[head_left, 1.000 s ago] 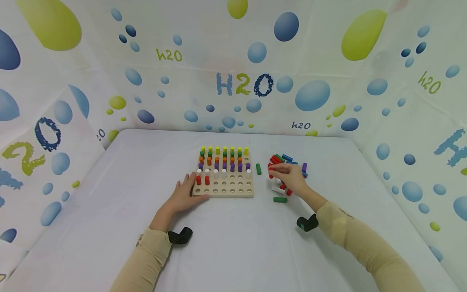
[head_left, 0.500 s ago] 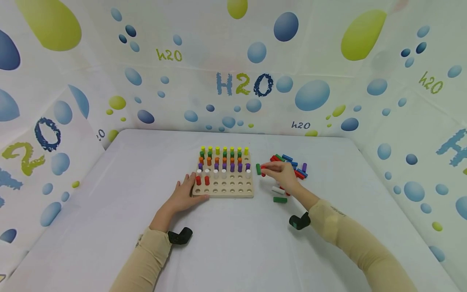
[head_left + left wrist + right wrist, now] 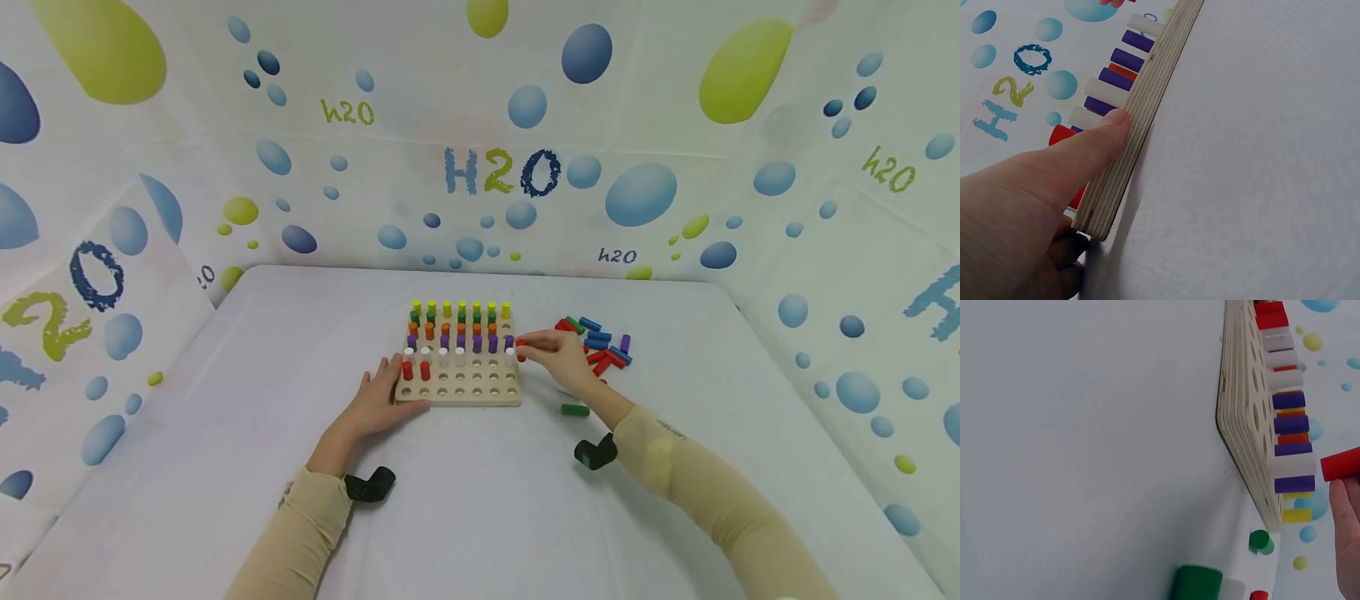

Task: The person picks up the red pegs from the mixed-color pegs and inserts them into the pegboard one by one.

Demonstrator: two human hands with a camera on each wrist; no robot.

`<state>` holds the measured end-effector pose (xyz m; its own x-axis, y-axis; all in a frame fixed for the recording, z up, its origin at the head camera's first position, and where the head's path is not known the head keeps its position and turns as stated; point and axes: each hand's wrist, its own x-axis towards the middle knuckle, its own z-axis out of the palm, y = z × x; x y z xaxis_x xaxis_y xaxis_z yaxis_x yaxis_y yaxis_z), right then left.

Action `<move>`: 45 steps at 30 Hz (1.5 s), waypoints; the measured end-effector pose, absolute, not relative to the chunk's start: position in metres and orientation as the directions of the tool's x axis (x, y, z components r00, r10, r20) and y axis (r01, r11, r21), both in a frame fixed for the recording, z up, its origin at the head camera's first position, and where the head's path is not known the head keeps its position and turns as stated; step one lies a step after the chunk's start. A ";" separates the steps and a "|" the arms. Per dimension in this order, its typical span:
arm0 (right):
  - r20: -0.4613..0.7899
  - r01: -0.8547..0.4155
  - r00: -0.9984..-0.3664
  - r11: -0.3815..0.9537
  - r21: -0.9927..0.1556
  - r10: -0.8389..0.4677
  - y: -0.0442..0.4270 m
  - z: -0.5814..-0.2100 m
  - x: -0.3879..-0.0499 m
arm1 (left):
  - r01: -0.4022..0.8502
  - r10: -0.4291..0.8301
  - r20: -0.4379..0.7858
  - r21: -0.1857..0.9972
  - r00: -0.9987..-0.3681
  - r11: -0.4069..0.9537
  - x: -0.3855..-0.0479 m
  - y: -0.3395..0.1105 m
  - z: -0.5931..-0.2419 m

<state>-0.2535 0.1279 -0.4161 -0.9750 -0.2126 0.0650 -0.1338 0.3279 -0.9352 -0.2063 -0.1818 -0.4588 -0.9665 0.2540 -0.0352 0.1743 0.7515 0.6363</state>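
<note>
A wooden pegboard (image 3: 459, 399) lies on the table with rows of yellow, green, orange, purple and white pegs standing in it. Two red pegs (image 3: 416, 370) stand at the left of a nearer row. My left hand (image 3: 377, 400) rests against the board's near left corner, fingers spread along the left side. In the left wrist view its thumb (image 3: 1100, 140) presses the front edge. My right hand (image 3: 562, 360) pinches a red peg (image 3: 1342, 464) by the board's right edge, close to a white peg (image 3: 510, 356). The peg is apart from the board in the right wrist view.
Right of the board lies a loose pile of red, blue, green and purple pegs (image 3: 597, 343), partly behind my right hand. A green peg (image 3: 575, 410) lies nearer on the table. The board's nearest row shows bare holes (image 3: 460, 392). A printed cloth (image 3: 375, 208) hangs behind.
My right hand has moved left from the pile to the board's right edge, carrying the red peg over the loose green one. My left hand has stayed in place.
</note>
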 end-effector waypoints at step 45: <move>0.087 -0.146 -0.958 0.204 -0.968 -0.274 0.056 -0.420 -0.255 | 0.154 0.248 -0.059 0.642 -0.967 0.751 -0.207 -0.181 -0.459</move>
<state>-0.2553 0.0556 -0.4195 -0.9578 -0.2741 0.0867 -0.1461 0.2044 -0.9679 -0.2069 -0.1807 -0.4594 -0.9670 0.2481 -0.0587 0.1536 0.7508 0.6424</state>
